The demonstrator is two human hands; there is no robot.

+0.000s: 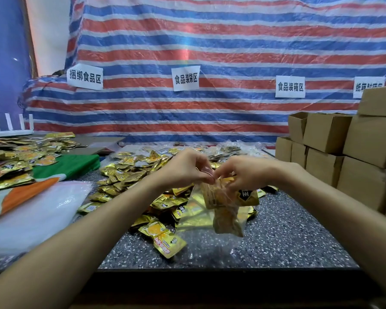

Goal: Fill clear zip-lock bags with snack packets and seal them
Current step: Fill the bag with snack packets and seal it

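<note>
Both the left hand [185,167] and right hand [243,172] pinch the top of the clear bag [194,216] at mid-frame; best to press along the whole zip, keeping packets [227,221] below it.

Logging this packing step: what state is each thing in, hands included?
zip-lock bag: held off the table, packets inside, seal unclear.
left hand: pinches bag's top edge.
right hand: pinches bag's top edge.
loose snack packets: heaped on table.
cardboard boxes: stacked at right.
</note>
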